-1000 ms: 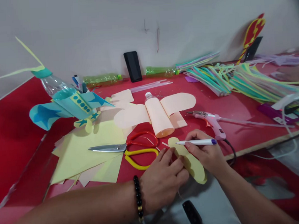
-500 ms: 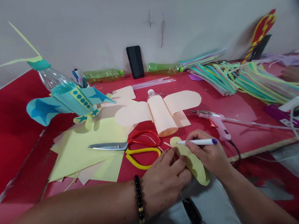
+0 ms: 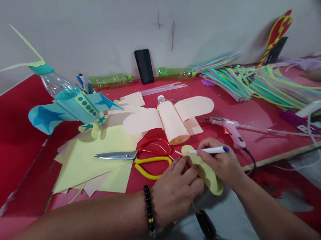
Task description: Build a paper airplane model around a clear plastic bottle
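Observation:
My right hand [image 3: 221, 164] is closed around a white pen with a purple end [image 3: 215, 150], its tip touching the upper part of a long pale-yellow paper cutout [image 3: 213, 183]. My left hand [image 3: 175, 191], with a black bead bracelet at the wrist, holds that cutout along its left side, fingers bent. Just beyond lies a clear plastic bottle wrapped in peach paper [image 3: 172, 123], with rounded paper wings. Scissors [image 3: 119, 156] with one red and one yellow handle lie left of my hands, blades over a stack of pale-yellow paper [image 3: 89, 155].
A pink glue gun [image 3: 233, 130] lies to the right, its cord over the table edge. At left stands a blue bottle airplane [image 3: 69, 103]. Along the wall are green bottles [image 3: 110, 80], a phone [image 3: 144, 66] and bundled coloured strips [image 3: 229, 83]. Another person's hand [image 3: 318, 75] shows far right.
The view has shifted slightly. My right hand and the pen hold nearly the same place on the cutout, and the left hand stays on it. The other person's hand at far right shows more clearly.

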`<action>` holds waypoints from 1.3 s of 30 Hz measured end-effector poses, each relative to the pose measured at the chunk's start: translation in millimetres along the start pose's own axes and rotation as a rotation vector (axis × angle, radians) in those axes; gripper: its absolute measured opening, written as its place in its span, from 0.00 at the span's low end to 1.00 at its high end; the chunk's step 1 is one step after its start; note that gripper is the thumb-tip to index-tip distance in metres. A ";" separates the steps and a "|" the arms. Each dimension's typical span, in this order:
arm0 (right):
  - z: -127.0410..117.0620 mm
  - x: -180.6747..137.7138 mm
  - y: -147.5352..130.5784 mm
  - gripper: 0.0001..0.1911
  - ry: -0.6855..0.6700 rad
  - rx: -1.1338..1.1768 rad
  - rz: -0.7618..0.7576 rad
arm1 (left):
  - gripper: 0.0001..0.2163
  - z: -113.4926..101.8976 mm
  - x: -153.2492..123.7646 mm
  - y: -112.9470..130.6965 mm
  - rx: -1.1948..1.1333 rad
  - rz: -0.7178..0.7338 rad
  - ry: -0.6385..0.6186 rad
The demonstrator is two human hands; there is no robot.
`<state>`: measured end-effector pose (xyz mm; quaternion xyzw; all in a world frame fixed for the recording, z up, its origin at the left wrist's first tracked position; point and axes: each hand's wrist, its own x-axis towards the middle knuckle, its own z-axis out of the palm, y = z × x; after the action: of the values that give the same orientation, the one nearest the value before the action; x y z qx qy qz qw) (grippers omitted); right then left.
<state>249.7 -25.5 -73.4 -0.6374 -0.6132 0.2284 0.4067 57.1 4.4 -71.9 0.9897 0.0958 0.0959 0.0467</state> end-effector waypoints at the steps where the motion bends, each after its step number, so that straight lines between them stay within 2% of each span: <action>1: -0.3 -0.1 -0.3 0.07 -0.006 0.006 0.000 | 0.09 -0.3 0.1 0.0 0.001 0.001 -0.001; 5: -0.7 -1.0 -1.5 0.09 -0.024 0.027 -0.018 | 0.09 -1.0 0.0 0.5 0.010 -0.001 0.011; 11: -0.4 -0.6 -2.3 0.08 0.022 0.018 0.012 | 0.08 -1.2 -0.1 0.7 0.003 -0.003 0.005; 24: -0.9 0.8 -3.7 0.08 -0.008 -0.019 -0.013 | 0.09 -1.0 -1.0 0.9 -0.007 -0.016 0.034; 29: -1.2 0.1 -3.2 0.08 -0.043 0.028 0.001 | 0.09 0.2 0.4 0.2 0.008 0.020 0.025; 39: 0.0 -1.0 -0.9 0.07 0.025 0.014 0.004 | 0.08 -0.4 1.6 -0.1 0.009 0.020 0.017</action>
<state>249.1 -26.5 -72.9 -0.6385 -0.6053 0.2257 0.4183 58.5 4.9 -71.3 0.9899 0.0867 0.1044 0.0406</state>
